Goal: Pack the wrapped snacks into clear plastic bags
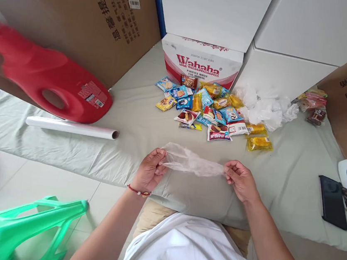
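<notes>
A clear plastic bag (193, 161) is stretched sideways between my two hands, just above the cloth-covered surface. My left hand (153, 169), with a red cord bracelet at the wrist, pinches its left end. At the other end, the fingers of my right hand (239, 180) are closed on the bunched plastic. Beyond the bag lies a loose pile of small wrapped snacks (197, 103) in blue, yellow, red and white packets. Two yellow-wrapped snacks (259, 143) sit at the pile's right side. Crumpled clear plastic bags (266, 109) are heaped beside them.
A Wahaha water carton (199, 64) stands behind the snacks. To the left are a red detergent bottle (60, 79) and a white roll (72, 127). A phone (332, 202) lies at the right. A green plastic stool (24, 230) is on the floor.
</notes>
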Demonstrator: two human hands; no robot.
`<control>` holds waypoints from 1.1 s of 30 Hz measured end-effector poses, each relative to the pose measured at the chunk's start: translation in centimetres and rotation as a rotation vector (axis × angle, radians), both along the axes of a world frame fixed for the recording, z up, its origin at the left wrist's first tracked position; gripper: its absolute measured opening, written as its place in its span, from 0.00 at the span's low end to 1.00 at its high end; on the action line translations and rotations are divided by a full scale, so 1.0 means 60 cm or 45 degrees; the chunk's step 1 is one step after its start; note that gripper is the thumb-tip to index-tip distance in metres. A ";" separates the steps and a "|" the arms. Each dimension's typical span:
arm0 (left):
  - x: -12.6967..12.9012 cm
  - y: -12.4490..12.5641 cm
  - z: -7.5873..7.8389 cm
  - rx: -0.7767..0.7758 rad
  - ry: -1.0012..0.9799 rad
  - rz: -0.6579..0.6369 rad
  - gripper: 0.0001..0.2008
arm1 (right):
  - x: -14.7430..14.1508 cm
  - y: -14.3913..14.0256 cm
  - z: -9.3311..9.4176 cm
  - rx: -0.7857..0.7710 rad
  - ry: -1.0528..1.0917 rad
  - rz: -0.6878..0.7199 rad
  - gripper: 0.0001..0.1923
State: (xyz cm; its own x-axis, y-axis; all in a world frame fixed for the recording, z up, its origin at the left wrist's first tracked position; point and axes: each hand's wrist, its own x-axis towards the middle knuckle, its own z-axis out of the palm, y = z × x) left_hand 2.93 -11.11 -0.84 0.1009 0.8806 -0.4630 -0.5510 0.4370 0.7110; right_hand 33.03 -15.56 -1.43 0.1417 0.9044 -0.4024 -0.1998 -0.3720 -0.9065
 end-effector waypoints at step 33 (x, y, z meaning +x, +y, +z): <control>0.000 -0.100 0.025 1.160 1.951 0.046 0.29 | -0.120 0.045 0.021 0.507 -0.835 0.640 0.04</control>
State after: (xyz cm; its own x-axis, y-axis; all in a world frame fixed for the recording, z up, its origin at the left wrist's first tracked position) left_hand 2.94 -17.12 0.64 0.0668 0.8790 0.4721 0.7718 -0.3454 0.5339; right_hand 25.80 -12.87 -0.16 -0.2160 0.9761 -0.0254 0.5011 0.0885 -0.8609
